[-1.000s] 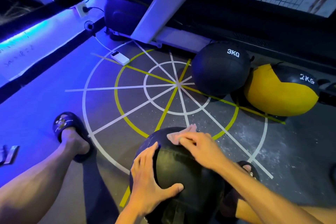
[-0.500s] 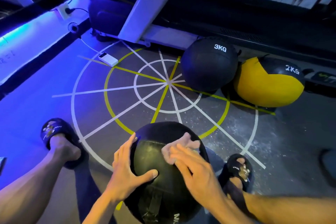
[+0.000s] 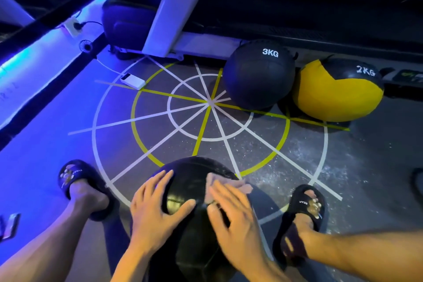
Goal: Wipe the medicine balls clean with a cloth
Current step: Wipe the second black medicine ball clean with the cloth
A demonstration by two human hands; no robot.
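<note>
Speckled gym floor, taped in white and yellow rings, is carrying three medicine balls. Nearest, a glossy black ball is lying under both hands: the left hand is pressing flat and open, the right hand is holding a pink cloth flat against it, fingers extended.

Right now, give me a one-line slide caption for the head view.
Right hand presses a pink cloth onto a black leather medicine ball steadied by the left hand.
</note>
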